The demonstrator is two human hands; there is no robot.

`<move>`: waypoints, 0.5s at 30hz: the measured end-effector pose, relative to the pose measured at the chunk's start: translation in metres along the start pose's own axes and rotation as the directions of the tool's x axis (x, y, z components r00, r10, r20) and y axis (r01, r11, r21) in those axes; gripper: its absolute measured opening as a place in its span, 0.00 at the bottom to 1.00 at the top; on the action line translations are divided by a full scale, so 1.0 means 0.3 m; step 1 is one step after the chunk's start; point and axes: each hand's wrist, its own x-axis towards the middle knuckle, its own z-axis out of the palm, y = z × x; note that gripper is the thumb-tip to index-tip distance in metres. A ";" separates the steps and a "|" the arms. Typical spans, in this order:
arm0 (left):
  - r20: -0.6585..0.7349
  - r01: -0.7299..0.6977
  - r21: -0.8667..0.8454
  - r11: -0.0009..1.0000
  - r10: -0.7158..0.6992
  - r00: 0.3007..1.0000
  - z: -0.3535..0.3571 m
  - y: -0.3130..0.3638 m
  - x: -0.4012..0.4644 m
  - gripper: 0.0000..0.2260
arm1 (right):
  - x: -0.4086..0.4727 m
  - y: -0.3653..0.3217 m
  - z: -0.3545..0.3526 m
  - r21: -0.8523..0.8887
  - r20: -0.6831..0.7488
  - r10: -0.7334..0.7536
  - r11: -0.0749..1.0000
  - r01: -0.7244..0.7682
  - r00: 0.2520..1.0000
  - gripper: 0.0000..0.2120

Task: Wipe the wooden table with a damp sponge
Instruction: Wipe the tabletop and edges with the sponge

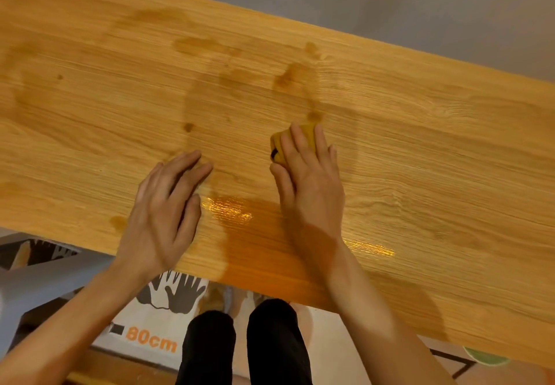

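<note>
Head view. The wooden table (420, 132) runs across the frame, its far edge against a grey wall (390, 0). The right hand (309, 174) lies palm-down over a yellow sponge (306, 135) near the table's middle, fingers straight and pressing it flat while the thumb rests against its left side. The left hand (163, 204) rests just to the left, well apart from the sponge, fingers extended and loosely together on the wood. Dark wet streaks (207, 84) extend far of both hands; a glossy wet patch (231, 207) lies between the wrists.
</note>
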 end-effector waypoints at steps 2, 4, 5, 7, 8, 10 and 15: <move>0.001 0.018 0.013 1.000 -0.019 1.000 -0.014 0.001 0.018 0.19 | -0.017 0.031 -0.005 -0.006 0.006 -0.069 0.998 0.069 0.998 0.21; -0.025 0.066 0.056 0.996 -0.065 0.998 -0.029 -0.007 0.070 0.19 | -0.033 0.051 -0.011 -0.012 0.003 -0.107 0.994 0.107 0.994 0.20; -0.044 0.109 0.064 0.992 -0.106 0.993 -0.036 -0.012 0.104 0.19 | -0.040 0.058 -0.017 -0.009 0.002 -0.121 0.993 0.121 0.993 0.20; -0.064 0.161 0.053 0.986 -0.158 0.985 -0.050 -0.031 0.183 0.19 | -0.052 0.084 -0.040 0.000 -0.008 -0.116 0.993 0.116 0.993 0.20; -0.057 0.150 0.047 0.988 -0.147 0.988 -0.051 -0.045 0.212 0.19 | -0.065 0.104 -0.058 0.000 -0.023 -0.091 0.996 0.091 0.996 0.20; -0.036 0.102 0.040 0.994 -0.101 0.994 -0.046 -0.078 0.237 0.19 | -0.093 0.149 -0.083 0.014 -0.086 0.008 1.000 -0.007 0.996 0.21; -0.073 0.017 0.092 0.996 -0.011 0.997 -0.021 -0.115 0.217 0.17 | -0.046 0.010 -0.014 0.111 -0.242 0.291 0.956 -0.272 0.926 0.19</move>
